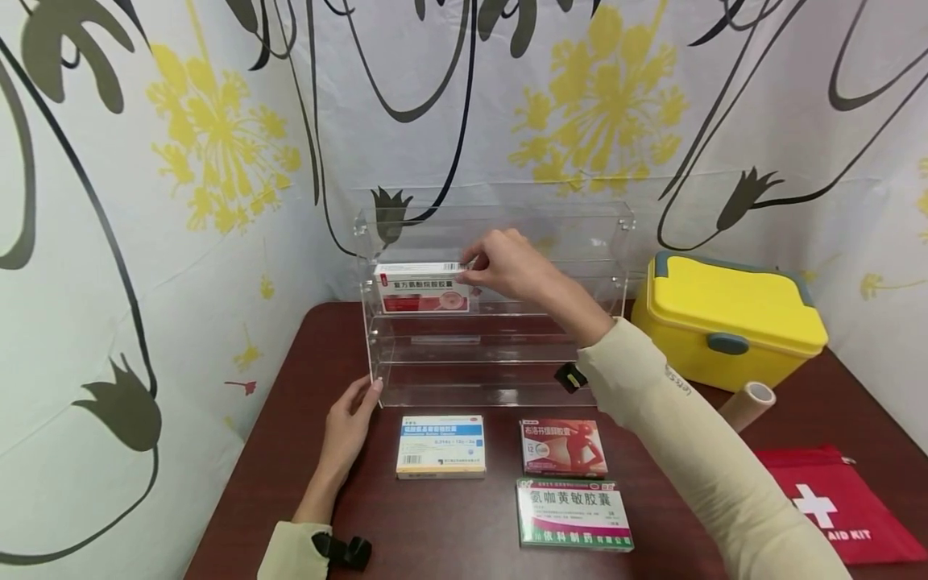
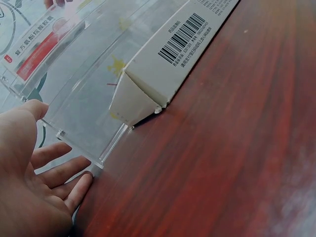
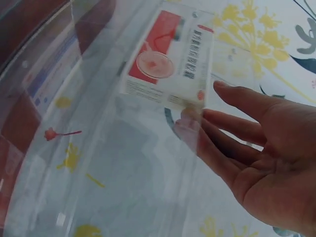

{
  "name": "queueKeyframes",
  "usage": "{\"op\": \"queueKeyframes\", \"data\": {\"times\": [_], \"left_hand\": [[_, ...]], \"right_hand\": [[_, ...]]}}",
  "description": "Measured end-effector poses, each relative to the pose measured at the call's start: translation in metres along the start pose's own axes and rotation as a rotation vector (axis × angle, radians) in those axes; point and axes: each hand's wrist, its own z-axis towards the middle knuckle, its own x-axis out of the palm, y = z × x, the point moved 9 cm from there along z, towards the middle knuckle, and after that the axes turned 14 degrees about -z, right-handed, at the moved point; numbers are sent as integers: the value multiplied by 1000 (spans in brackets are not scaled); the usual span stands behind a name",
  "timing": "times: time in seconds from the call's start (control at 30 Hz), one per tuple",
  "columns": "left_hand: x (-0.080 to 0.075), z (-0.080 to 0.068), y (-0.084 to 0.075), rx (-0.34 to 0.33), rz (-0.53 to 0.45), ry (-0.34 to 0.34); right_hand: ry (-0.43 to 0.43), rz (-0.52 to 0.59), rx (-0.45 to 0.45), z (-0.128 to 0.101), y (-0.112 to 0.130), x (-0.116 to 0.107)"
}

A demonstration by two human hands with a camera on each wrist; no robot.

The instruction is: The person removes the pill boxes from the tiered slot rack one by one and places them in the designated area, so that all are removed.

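Fingertips of the right hand point(image 1: 507, 266) touch the right end of a red-and-white box point(image 1: 423, 287), which stands on the upper shelf of a clear rack point(image 1: 500, 322) at the table's 12 o'clock; in the right wrist view the fingers point(image 3: 232, 123) look nearly straight, so whether they pinch the box cannot be told. At the rack's 7 o'clock corner, the left hand point(image 1: 348, 427) rests with relaxed, straight fingers point(image 2: 59, 170) against the base, holding nothing. On the table point(image 1: 464, 515), just in front of the rack, lie a blue box point(image 1: 441, 447), a pink box point(image 1: 564, 447) and a green box point(image 1: 574, 514). At 2 o'clock of the rack sits a yellow case point(image 1: 725, 318), with a tape roll point(image 1: 747, 405) near it and a red kit point(image 1: 841, 503) at 4 o'clock
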Motion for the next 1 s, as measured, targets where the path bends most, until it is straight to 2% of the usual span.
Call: {"op": "queueKeyframes", "data": {"times": [0.27,0.47,1.0], "left_hand": [[1,2,0,10,3,0],[1,2,0,3,3,-3],[-1,2,0,-7,-6,11]], "right_hand": [[-19,87,34,-1,-10,8],[-54,119,14,1,-13,7],[-71,166,-31,4,-11,8]]}}
